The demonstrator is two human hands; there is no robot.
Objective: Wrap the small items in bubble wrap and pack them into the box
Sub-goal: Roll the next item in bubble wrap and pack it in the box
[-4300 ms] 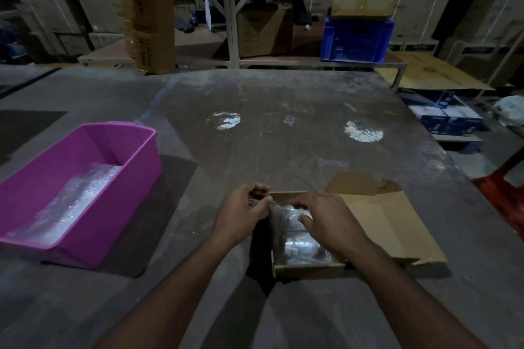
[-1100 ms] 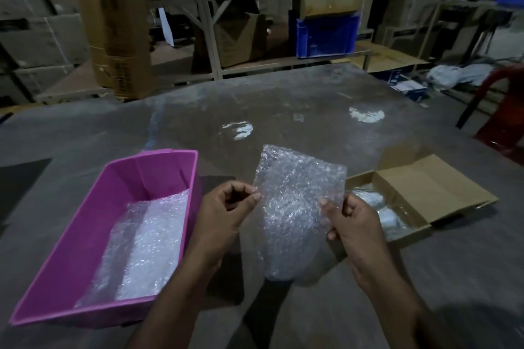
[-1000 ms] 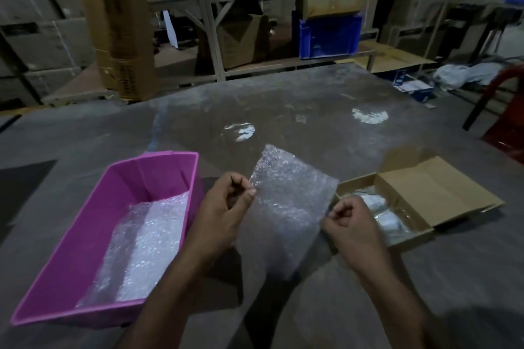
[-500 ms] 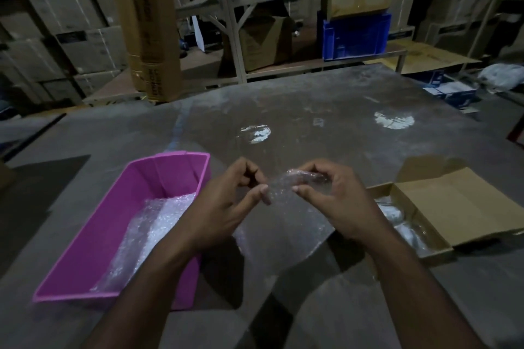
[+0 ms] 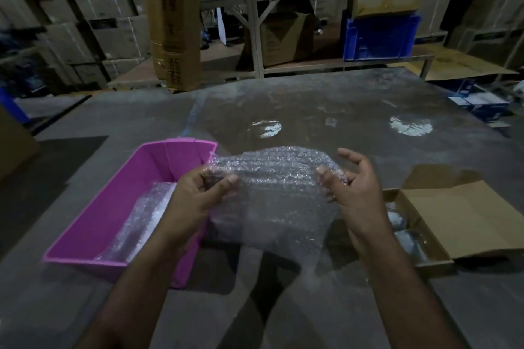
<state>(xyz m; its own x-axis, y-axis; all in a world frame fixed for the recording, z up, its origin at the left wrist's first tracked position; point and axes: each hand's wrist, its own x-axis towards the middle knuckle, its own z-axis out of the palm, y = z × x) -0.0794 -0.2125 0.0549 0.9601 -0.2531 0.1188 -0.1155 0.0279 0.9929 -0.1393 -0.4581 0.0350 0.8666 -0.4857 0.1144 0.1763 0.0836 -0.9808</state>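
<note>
A sheet of bubble wrap hangs in the air above the table, spread between my hands. My left hand pinches its left edge between thumb and fingers. My right hand pinches the right edge with the thumb, its other fingers loosely spread. The open cardboard box lies at the right, with bubble-wrapped items inside its near compartment. I cannot see any unwrapped small item.
A pink plastic bin at the left holds more bubble wrap. The grey table stretches ahead. Behind it stand a tall cardboard carton, a metal rack and a blue crate.
The hands, close together half a second ago with the sheet bunched, have moved apart and spread the bubble wrap wide. Earlier both hands were at the box, then lifted this sheet.
</note>
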